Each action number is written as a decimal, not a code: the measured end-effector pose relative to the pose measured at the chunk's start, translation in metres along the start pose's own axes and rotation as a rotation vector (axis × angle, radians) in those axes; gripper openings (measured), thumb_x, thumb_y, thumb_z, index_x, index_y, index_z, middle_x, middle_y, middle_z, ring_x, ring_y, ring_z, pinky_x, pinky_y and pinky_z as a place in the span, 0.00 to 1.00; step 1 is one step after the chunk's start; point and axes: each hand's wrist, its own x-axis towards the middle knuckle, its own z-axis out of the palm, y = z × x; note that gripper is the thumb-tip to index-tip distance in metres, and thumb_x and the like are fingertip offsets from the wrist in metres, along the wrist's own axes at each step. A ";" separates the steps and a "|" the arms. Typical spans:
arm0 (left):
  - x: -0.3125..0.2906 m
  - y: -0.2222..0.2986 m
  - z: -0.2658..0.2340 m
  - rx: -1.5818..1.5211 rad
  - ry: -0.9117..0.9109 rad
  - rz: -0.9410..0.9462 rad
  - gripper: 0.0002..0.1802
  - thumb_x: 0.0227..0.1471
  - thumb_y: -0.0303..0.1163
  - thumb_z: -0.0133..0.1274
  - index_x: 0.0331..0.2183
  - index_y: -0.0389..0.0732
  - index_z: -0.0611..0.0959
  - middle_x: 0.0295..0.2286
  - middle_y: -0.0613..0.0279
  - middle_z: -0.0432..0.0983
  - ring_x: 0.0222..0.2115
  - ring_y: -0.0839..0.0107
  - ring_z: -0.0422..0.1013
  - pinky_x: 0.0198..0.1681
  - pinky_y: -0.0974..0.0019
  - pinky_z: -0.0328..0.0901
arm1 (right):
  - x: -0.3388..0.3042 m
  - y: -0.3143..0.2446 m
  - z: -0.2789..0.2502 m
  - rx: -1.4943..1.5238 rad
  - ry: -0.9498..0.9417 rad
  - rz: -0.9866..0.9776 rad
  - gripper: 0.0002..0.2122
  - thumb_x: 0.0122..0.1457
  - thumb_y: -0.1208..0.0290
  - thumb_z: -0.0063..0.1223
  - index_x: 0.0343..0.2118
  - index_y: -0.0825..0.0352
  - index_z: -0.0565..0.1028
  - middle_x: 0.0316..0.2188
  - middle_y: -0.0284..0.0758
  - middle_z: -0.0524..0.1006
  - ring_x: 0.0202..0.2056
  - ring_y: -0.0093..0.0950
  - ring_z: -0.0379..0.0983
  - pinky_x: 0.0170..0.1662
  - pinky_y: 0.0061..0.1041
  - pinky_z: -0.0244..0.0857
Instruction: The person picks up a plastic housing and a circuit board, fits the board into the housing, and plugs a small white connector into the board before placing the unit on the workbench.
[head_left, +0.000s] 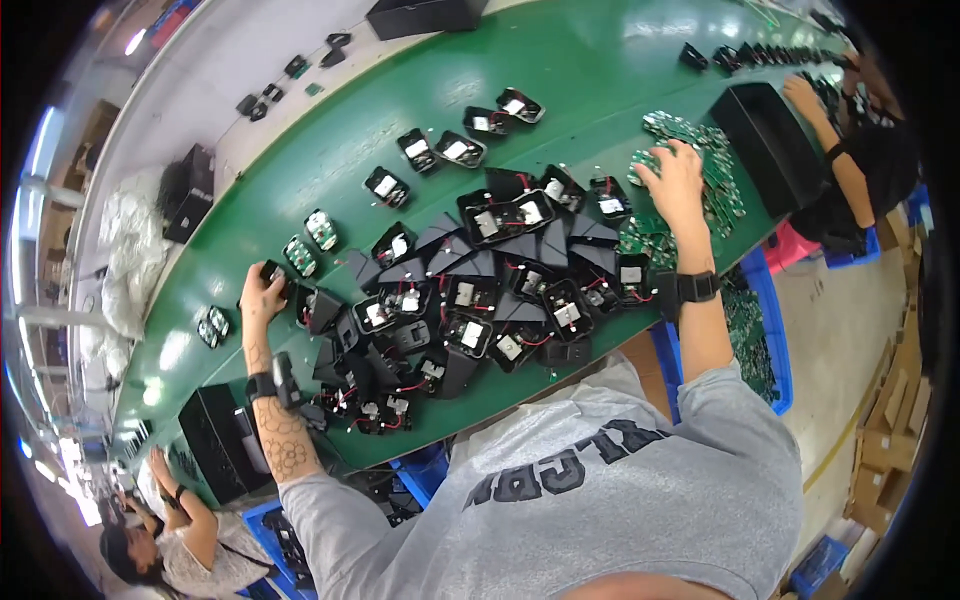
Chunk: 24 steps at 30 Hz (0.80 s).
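Note:
My left hand (262,298) is closed around a small black plastic housing (272,271) at the left of the green table; the fingers hide part of it. Beside it lie two housings with green circuit boards showing (310,243). My right hand (675,182) reaches over a loose pile of green circuit boards (718,170), its fingers apart and curved, with nothing visible between them. Between my arms spreads a heap of black housings (468,294) with white blocks inside and thin red wires. Several similar housings (418,150) stand in a loose row beyond the heap.
A black box (766,145) stands right of the boards, another black box (218,440) at the near left. Below the table edge are blue crates, one holding circuit boards (745,330). One co-worker (850,160) is at the right, another (195,530) at the lower left.

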 end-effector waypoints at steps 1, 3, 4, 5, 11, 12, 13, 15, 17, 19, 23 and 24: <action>-0.001 -0.003 0.001 -0.045 -0.009 -0.026 0.21 0.48 0.31 0.58 0.45 0.42 0.72 0.25 0.61 0.75 0.19 0.75 0.71 0.19 0.72 0.66 | 0.002 0.007 0.010 -0.003 0.045 -0.060 0.17 0.49 0.60 0.60 0.39 0.66 0.76 0.50 0.44 0.68 0.55 0.43 0.59 0.55 0.39 0.56; -0.005 0.004 0.000 -0.034 -0.019 -0.061 0.21 0.47 0.34 0.59 0.44 0.43 0.72 0.27 0.61 0.75 0.19 0.77 0.70 0.20 0.73 0.65 | 0.007 0.016 0.008 0.070 0.139 -0.198 0.17 0.45 0.62 0.62 0.36 0.67 0.77 0.46 0.45 0.72 0.51 0.43 0.64 0.54 0.39 0.56; -0.008 0.007 -0.004 0.021 -0.031 -0.073 0.21 0.47 0.35 0.59 0.44 0.43 0.73 0.28 0.61 0.75 0.20 0.78 0.69 0.22 0.74 0.66 | 0.009 0.017 -0.002 0.193 0.111 -0.233 0.15 0.45 0.66 0.63 0.35 0.68 0.76 0.44 0.45 0.74 0.48 0.43 0.67 0.53 0.38 0.57; -0.018 0.013 -0.005 -0.116 -0.035 -0.088 0.21 0.47 0.36 0.58 0.43 0.42 0.73 0.28 0.63 0.74 0.21 0.78 0.69 0.24 0.75 0.66 | 0.008 0.014 -0.013 0.302 0.098 -0.221 0.15 0.44 0.71 0.62 0.36 0.69 0.76 0.41 0.43 0.75 0.46 0.40 0.70 0.52 0.34 0.59; -0.060 0.056 -0.025 -0.721 0.027 -0.120 0.19 0.55 0.31 0.47 0.48 0.36 0.70 0.39 0.57 0.73 0.37 0.67 0.73 0.38 0.69 0.71 | -0.015 -0.011 -0.062 0.770 0.165 0.065 0.09 0.60 0.74 0.50 0.40 0.73 0.75 0.36 0.33 0.76 0.34 0.20 0.70 0.38 0.17 0.63; -0.076 0.076 -0.025 -0.719 0.037 -0.131 0.19 0.55 0.31 0.47 0.48 0.36 0.70 0.39 0.57 0.73 0.37 0.67 0.73 0.38 0.69 0.71 | -0.021 -0.021 -0.075 0.782 0.136 0.095 0.09 0.59 0.75 0.50 0.41 0.73 0.75 0.39 0.34 0.76 0.35 0.21 0.71 0.38 0.18 0.63; -0.099 0.101 -0.022 -0.923 -0.014 -0.105 0.21 0.55 0.30 0.46 0.50 0.36 0.68 0.41 0.53 0.73 0.41 0.64 0.73 0.35 0.71 0.72 | -0.028 -0.037 -0.086 0.780 0.124 0.102 0.09 0.59 0.75 0.50 0.41 0.73 0.75 0.39 0.34 0.76 0.35 0.21 0.71 0.38 0.18 0.63; -0.147 0.138 -0.003 -1.221 -0.211 -0.120 0.25 0.55 0.28 0.44 0.54 0.36 0.64 0.45 0.46 0.70 0.47 0.57 0.71 0.31 0.75 0.74 | -0.051 -0.070 -0.105 1.016 0.122 -0.173 0.09 0.55 0.82 0.47 0.37 0.74 0.76 0.40 0.35 0.74 0.32 0.19 0.69 0.34 0.14 0.62; -0.189 0.165 0.025 -1.384 -0.444 -0.161 0.29 0.54 0.27 0.43 0.57 0.38 0.60 0.48 0.41 0.68 0.48 0.51 0.69 0.28 0.73 0.75 | -0.074 -0.101 -0.112 1.322 -0.215 -0.201 0.09 0.50 0.84 0.47 0.33 0.75 0.76 0.34 0.38 0.72 0.23 0.20 0.67 0.24 0.14 0.59; -0.219 0.183 0.054 -1.493 -0.612 -0.210 0.33 0.53 0.26 0.44 0.59 0.38 0.56 0.48 0.39 0.66 0.47 0.46 0.70 0.26 0.70 0.76 | -0.087 -0.133 -0.127 1.408 -0.621 -0.066 0.09 0.48 0.76 0.51 0.33 0.75 0.74 0.29 0.38 0.70 0.19 0.18 0.62 0.21 0.13 0.54; -0.244 0.196 0.091 -1.388 -0.720 -0.193 0.37 0.52 0.24 0.46 0.61 0.41 0.53 0.48 0.43 0.67 0.45 0.51 0.72 0.26 0.69 0.77 | -0.104 -0.165 -0.103 1.638 -0.829 0.051 0.07 0.50 0.79 0.54 0.33 0.74 0.73 0.27 0.37 0.73 0.18 0.18 0.67 0.17 0.12 0.58; -0.248 0.197 0.097 -1.318 -0.697 -0.173 0.37 0.52 0.25 0.47 0.61 0.41 0.53 0.48 0.45 0.67 0.45 0.55 0.72 0.26 0.70 0.76 | -0.106 -0.168 -0.097 1.669 -0.831 0.077 0.07 0.52 0.82 0.54 0.34 0.75 0.74 0.26 0.37 0.75 0.18 0.19 0.70 0.18 0.14 0.63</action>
